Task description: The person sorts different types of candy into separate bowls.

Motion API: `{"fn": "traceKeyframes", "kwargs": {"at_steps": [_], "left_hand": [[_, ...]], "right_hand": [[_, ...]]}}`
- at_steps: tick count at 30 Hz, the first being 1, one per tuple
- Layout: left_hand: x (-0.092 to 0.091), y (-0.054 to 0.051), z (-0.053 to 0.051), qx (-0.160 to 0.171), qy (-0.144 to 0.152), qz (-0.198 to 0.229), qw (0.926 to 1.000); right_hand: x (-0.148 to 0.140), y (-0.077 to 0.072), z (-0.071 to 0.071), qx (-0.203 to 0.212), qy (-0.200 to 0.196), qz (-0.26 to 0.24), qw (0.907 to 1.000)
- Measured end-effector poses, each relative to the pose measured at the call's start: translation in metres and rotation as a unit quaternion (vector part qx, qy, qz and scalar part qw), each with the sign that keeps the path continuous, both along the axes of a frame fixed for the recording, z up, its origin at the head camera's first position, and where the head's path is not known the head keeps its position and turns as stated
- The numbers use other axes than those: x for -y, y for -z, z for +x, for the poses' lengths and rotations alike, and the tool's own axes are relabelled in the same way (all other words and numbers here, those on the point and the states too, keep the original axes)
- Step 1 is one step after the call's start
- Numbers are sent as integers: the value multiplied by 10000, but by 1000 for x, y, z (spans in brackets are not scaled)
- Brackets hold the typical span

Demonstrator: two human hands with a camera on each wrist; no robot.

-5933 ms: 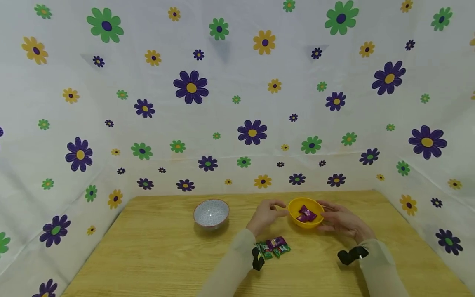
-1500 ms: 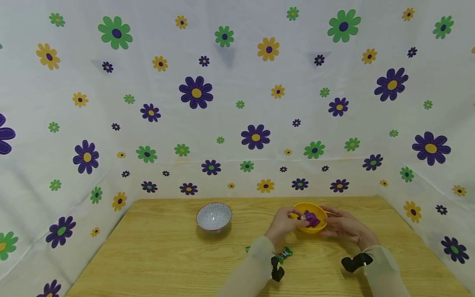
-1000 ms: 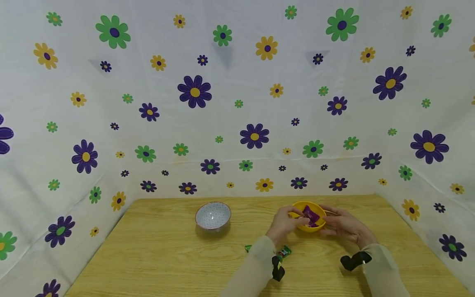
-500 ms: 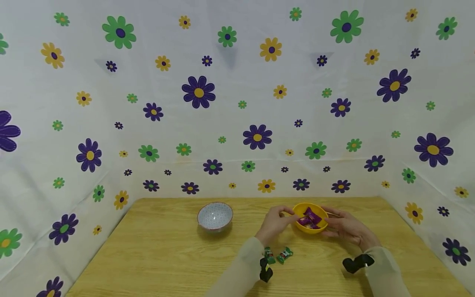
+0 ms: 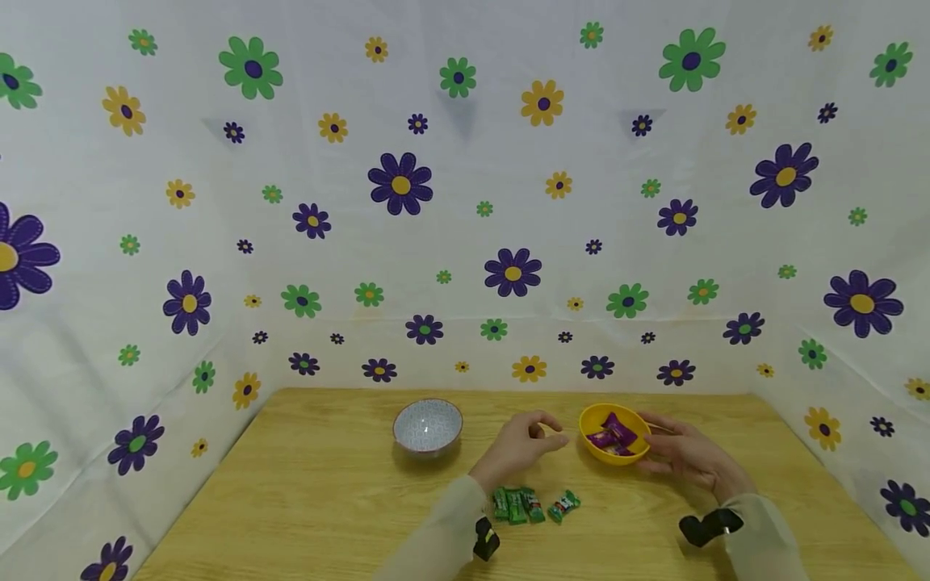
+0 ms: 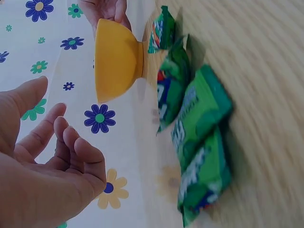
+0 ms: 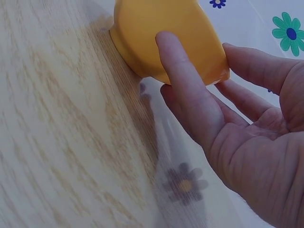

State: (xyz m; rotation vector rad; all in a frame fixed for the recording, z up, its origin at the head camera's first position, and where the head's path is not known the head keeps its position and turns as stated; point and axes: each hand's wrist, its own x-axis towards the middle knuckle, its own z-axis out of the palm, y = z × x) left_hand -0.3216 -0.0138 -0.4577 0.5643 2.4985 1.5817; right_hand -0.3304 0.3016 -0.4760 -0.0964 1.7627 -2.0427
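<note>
A yellow bowl (image 5: 613, 458) stands on the table with several purple-wrapped candies (image 5: 613, 436) inside. Thumb and fingers of my right hand (image 5: 690, 460) hold its right side; the right wrist view shows fingertips on the outer wall and at the rim. Left of the bowl, my left hand (image 5: 519, 444) is in the air with fingers loosely bent and nothing between them. Below that hand, several green-wrapped candies (image 5: 517, 506) lie side by side on the table, and a single green candy (image 5: 563, 505) lies slightly apart to their right.
A grey patterned bowl (image 5: 427, 426) with a red rim stands to the left on the wooden table (image 5: 327, 500). A white cloth (image 5: 465, 242) with printed flowers rises behind the table and along both sides.
The purple candy that lay among the green ones is now in the yellow bowl. My left hand has drawn back leftward from the bowl, empty. The right hand stays at the bowl.
</note>
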Motion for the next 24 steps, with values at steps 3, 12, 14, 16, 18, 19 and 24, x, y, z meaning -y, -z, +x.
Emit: {"fn": "traceKeyframes", "kwargs": {"at_steps": [3, 12, 14, 16, 18, 19, 24], "left_hand": [[9, -1, 2, -59, -43, -27, 10000], [40, -2, 9, -369, 61, -276, 9989], [47, -3, 9, -409, 67, -315, 9986], [54, -4, 8, -438, 56, -348, 9984], [60, -5, 7, -475, 33, -388, 9981], [64, -6, 7, -515, 27, -393, 9979], [78, -8, 8, -665, -102, -413, 9969]], "right_hand": [[0, 2, 1, -14, 4, -2, 10000], [1, 2, 2, 5, 44, 40, 10000], [0, 0, 3, -18, 43, 93, 9999], [0, -1, 2, -33, 58, 144, 9999], [0, -1, 1, -43, 41, 152, 9999], [0, -1, 1, -30, 45, 123, 9999], [-2, 0, 0, -57, -32, -136, 9999]]}}
